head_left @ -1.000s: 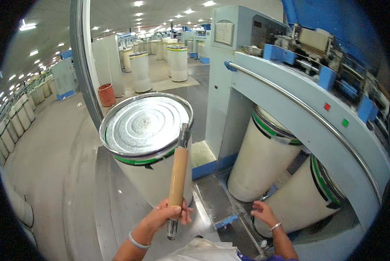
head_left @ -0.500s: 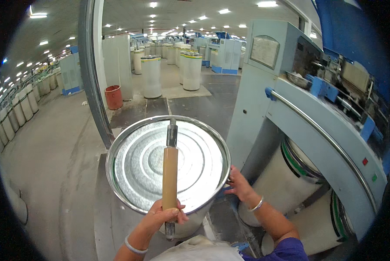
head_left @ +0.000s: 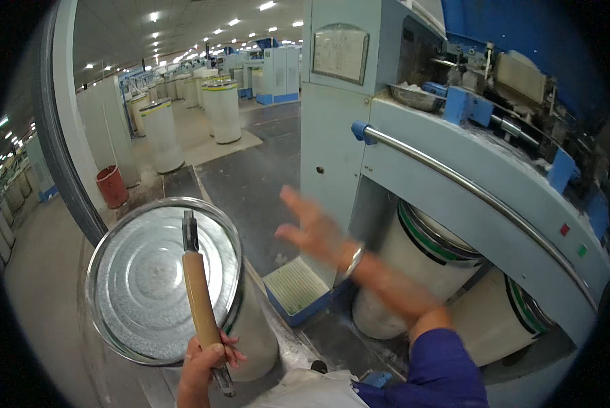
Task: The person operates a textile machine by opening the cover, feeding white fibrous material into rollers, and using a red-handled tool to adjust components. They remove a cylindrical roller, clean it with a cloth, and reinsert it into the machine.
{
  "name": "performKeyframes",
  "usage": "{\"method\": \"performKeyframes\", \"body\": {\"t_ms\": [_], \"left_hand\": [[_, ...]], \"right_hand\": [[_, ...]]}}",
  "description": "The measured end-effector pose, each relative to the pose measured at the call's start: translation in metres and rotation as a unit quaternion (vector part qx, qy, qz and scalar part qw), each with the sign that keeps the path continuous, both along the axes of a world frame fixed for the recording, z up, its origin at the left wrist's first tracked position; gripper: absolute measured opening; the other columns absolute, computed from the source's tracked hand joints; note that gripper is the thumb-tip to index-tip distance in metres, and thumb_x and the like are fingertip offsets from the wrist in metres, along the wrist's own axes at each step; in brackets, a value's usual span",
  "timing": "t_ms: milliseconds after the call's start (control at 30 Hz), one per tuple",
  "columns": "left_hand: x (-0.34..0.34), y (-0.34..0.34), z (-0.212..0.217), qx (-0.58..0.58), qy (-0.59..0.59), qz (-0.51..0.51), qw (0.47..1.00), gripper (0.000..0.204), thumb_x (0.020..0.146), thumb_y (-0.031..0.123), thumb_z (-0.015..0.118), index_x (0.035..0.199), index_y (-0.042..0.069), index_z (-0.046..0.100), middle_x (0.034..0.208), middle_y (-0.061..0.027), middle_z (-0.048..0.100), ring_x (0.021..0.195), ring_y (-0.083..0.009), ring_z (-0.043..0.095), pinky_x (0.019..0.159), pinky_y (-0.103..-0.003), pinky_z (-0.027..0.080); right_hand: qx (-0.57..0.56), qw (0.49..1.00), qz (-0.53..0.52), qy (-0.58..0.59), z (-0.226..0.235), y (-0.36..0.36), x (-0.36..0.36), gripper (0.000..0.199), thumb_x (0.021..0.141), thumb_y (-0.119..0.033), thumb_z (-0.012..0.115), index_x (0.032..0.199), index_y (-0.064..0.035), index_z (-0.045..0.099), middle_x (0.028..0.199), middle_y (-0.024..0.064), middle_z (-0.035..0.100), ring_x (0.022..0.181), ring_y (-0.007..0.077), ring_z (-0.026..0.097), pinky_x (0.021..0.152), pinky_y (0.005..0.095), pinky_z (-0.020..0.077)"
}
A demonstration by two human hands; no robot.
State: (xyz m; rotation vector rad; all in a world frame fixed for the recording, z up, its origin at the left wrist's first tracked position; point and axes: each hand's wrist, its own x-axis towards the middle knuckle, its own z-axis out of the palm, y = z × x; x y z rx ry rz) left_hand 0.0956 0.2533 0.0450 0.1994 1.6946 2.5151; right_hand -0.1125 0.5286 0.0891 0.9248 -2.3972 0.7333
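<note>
A tan roller with dark metal shaft ends (head_left: 199, 292) is gripped near its lower end by my left hand (head_left: 206, 357). It slants over the round metal top (head_left: 131, 285) of a tall pale can that stands in front of me. Nothing is in my right hand (head_left: 318, 228), which is raised with its fingers apart, slightly blurred. That hand hovers between the can and the pale blue-grey machine (head_left: 335, 136), touching neither. A metal handrail (head_left: 454, 173) runs along the machine, to the right of this hand.
Two pale cans with green and black bands, one of them here (head_left: 413, 272), stand under the machine. A blue tray with a pale ribbed surface (head_left: 294, 289) sits on the floor. A metal bowl (head_left: 417, 97) rests on the machine. A red bucket (head_left: 112, 187) stands beside a post (head_left: 63, 136).
My view has turned right, so the can and roller now lie farther left. My right hand has left the can's rim and lifted toward the machine. The roller stays in my left hand.
</note>
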Motion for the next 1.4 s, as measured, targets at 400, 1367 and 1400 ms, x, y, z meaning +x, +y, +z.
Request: {"method": "performKeyframes", "body": {"t_ms": [400,1367,1400], "left_hand": [[-0.134,0.064,-0.021,-0.006,-0.093,-0.073,0.993,0.027,0.083,0.019,0.060,0.098,-0.002,0.054,0.079,-0.0110,0.061,0.071,-0.0211,0.064,0.074,-0.033,0.051],[-0.244,-0.061,-0.278,0.012,-0.352,-0.070,0.933,0.018,0.086,0.017,0.054,0.097,0.003,0.050,0.065,-0.0111,0.061,0.071,-0.0243,0.064,0.088,-0.038,0.047],[-0.245,-0.064,-0.293,0.001,-0.353,-0.074,0.933,0.017,0.086,0.016,0.052,0.097,0.003,0.050,0.066,-0.0109,0.061,0.072,-0.0250,0.064,0.092,-0.039,0.045]], "right_hand": [[0.252,0.794,-0.510,0.214,0.220,0.228,-0.131,0.018,0.074,-0.017,0.068,0.084,-0.0047,0.060,0.086,0.0169,0.063,0.090,0.0355,0.061,0.074,0.0475,0.0484],[0.058,0.985,-0.088,-0.137,-0.301,-0.016,-0.143,0.019,0.071,-0.008,0.073,0.073,-0.0050,0.055,0.062,0.0094,0.053,0.050,0.0249,0.054,0.046,0.0341,0.0400],[0.064,0.987,-0.070,-0.131,-0.345,-0.014,-0.154,0.019,0.072,-0.008,0.072,0.074,-0.0049,0.053,0.063,0.0099,0.053,0.051,0.0258,0.055,0.046,0.0346,0.0412]]}}
